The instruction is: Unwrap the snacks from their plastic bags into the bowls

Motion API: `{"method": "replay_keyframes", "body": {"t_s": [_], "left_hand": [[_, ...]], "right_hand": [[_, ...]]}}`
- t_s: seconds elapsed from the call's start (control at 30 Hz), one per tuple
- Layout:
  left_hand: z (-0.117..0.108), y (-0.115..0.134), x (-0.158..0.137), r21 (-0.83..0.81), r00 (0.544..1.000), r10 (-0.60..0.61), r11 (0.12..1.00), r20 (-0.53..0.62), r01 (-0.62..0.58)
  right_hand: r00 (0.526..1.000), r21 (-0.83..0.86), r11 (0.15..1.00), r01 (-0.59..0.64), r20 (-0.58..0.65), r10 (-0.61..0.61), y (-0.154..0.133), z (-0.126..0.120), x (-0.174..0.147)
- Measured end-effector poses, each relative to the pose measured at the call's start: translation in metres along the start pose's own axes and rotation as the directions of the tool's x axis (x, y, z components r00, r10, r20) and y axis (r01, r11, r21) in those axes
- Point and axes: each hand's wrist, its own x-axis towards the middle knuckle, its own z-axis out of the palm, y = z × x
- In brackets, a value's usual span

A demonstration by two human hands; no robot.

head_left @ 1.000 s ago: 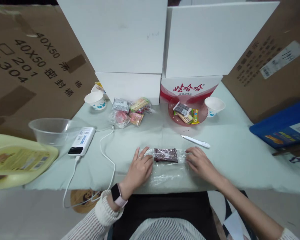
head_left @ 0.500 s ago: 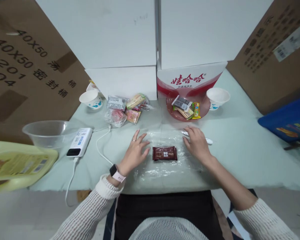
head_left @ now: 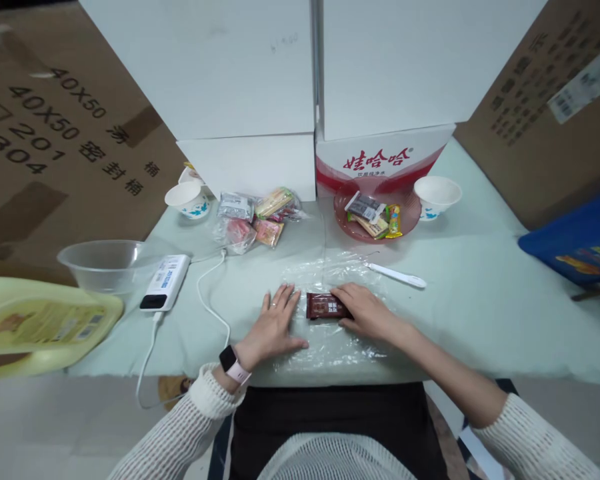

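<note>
Left hand (head_left: pixel 274 325): flat, palm down, fingers spread, pressed on clear plastic film (head_left: pixel 330 333) just left of dark brown snack packet (head_left: pixel 324 306). Not gripping anything; smartwatch (head_left: pixel 233 365) on the wrist.

Right hand (head_left: pixel 363 310): laid over right end of the snack packet, fingers pointing left across its top edge, thumb along near edge. Fingers in contact with the wrapper; whether closed around it or merely resting, cannot tell.

Snack packet: lying flat on the film, long side across the table, between the two hands, near the front edge of pale green table (head_left: pixel 480 320).

Film: spread flat, wrinkled, reaching from front edge toward white plastic tool (head_left: pixel 398 275), which lies just beyond its far right corner.

Further back: red translucent dish (head_left: pixel 410 208) holding wrapped snacks, paper cup (head_left: pixel 437 195) just right of it. Loose pile of wrapped snacks (head_left: pixel 253 219) left of centre, second paper cup (head_left: pixel 189 199) beside it. Power bank (head_left: pixel 162 282) with white cable (head_left: pixel 207 293) at left, clear plastic bowl (head_left: pixel 100 263) beyond that, yellow container (head_left: pixel 40 323) at far left. White boxes (head_left: pixel 260 73) and cardboard cartons (head_left: pixel 55 133) behind.
</note>
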Motion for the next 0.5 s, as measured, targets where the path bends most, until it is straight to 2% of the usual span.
{"method": "replay_keyframes", "body": {"t_s": [0.13,0.27,0.37,0.5], "left_hand": [[0.003,-0.004,-0.002,-0.043,1.0,-0.006,0.999,0.003,0.006],[0.005,-0.007,-0.003,-0.074,0.999,0.036,0.997,-0.018,-0.038],[0.006,-0.006,-0.003,-0.073,0.999,0.038,0.997,-0.03,-0.04],[0.0,-0.003,-0.003,-0.088,0.997,0.043,0.995,-0.061,-0.049]], "right_hand": [[1.0,0.155,0.988,-0.004,-0.024,0.008,0.002,-0.005,-0.013],[0.981,0.243,0.969,-0.044,-0.174,0.088,0.013,-0.022,-0.028],[0.919,0.151,0.984,-0.098,-0.365,0.147,0.027,-0.051,-0.016],[0.787,-0.06,0.971,-0.231,-0.598,0.151,0.037,-0.098,0.017]]}}
